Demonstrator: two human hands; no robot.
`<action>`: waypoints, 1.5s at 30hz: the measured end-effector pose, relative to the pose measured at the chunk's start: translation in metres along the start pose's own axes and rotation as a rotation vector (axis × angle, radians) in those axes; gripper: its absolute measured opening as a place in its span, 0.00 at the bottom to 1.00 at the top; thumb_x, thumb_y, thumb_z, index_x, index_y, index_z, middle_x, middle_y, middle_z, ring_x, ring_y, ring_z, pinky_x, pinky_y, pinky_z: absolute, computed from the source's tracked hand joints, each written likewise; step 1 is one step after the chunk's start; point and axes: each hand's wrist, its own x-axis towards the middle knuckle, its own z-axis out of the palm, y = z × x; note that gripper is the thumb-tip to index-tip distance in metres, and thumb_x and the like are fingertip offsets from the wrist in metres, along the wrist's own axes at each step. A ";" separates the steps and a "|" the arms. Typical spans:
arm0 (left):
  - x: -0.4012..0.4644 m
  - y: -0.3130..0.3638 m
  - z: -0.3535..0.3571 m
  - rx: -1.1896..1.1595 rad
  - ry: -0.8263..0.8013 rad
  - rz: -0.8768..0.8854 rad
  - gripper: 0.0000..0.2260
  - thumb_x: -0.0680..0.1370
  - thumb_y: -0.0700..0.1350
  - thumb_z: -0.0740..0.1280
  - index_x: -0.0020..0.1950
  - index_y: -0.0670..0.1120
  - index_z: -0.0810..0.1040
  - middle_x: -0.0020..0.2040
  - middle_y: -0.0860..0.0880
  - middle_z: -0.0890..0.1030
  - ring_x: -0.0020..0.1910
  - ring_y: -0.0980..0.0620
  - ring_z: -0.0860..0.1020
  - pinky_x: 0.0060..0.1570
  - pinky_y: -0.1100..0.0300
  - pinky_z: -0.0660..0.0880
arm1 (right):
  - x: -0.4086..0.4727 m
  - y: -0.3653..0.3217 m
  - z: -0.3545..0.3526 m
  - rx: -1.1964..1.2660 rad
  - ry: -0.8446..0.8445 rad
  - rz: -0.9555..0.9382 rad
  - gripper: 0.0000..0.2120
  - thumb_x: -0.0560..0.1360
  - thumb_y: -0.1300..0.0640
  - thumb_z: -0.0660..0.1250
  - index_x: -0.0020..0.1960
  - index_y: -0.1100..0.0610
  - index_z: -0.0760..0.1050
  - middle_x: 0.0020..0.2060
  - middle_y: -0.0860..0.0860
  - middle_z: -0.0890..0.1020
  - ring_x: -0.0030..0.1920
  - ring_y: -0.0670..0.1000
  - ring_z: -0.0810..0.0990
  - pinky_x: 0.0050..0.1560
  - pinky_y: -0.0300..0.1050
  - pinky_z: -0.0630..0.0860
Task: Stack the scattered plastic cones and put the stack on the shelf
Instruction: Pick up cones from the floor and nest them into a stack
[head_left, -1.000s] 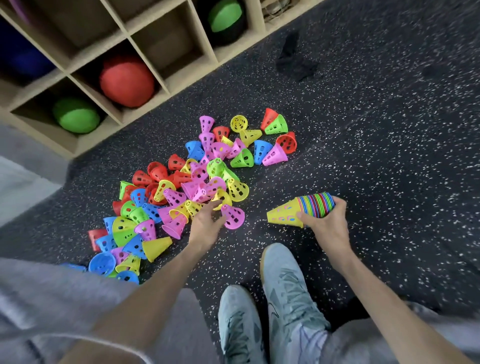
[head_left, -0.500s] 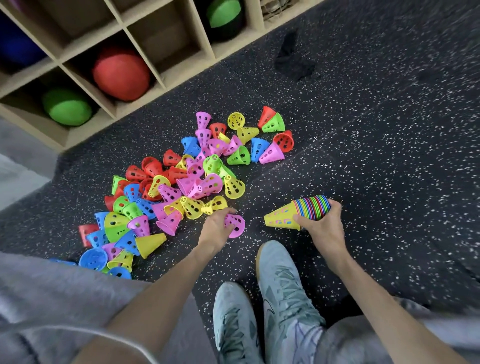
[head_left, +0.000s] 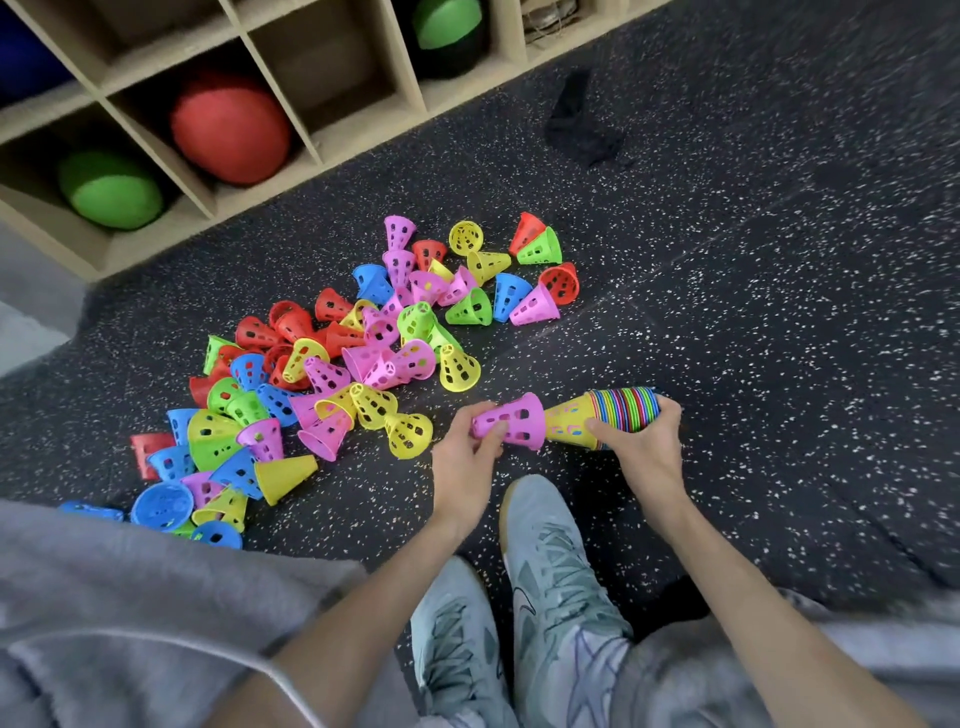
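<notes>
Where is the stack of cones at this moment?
The stack of cones lies sideways in the right hand, low centre-right, above the shoes.

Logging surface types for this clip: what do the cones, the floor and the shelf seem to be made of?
Cones: thin moulded plastic, bright and slightly glossy, with punched holes. Floor: looks like matte black rubber matting with pale flecks and visible seams. Shelf: pale wood or wood-look board with a dull finish; the picture cannot settle which.

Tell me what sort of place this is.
Probably a gym or sports room: speckled black rubber floor, wooden cubby shelf holding a large red ball, and scattered perforated plastic training cones.
</notes>
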 end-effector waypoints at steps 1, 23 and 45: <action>-0.004 0.003 0.004 -0.023 -0.008 -0.008 0.11 0.82 0.45 0.70 0.65 0.49 0.79 0.47 0.57 0.85 0.45 0.54 0.86 0.51 0.46 0.84 | -0.002 -0.001 0.000 0.007 -0.026 -0.005 0.34 0.67 0.55 0.81 0.64 0.50 0.64 0.46 0.43 0.77 0.48 0.51 0.79 0.62 0.56 0.76; -0.006 0.019 0.003 0.026 -0.131 -0.024 0.07 0.82 0.51 0.69 0.59 0.55 0.82 0.50 0.56 0.87 0.44 0.61 0.82 0.57 0.46 0.80 | -0.010 0.002 0.009 0.088 -0.159 -0.041 0.34 0.69 0.59 0.81 0.67 0.53 0.64 0.50 0.48 0.78 0.47 0.46 0.79 0.46 0.34 0.74; 0.149 0.001 -0.029 0.762 -0.154 0.067 0.22 0.80 0.39 0.70 0.74 0.47 0.73 0.74 0.43 0.67 0.37 0.59 0.76 0.53 0.62 0.80 | 0.013 0.004 0.015 0.078 0.008 0.027 0.38 0.68 0.57 0.81 0.69 0.54 0.62 0.48 0.44 0.75 0.46 0.44 0.77 0.54 0.46 0.76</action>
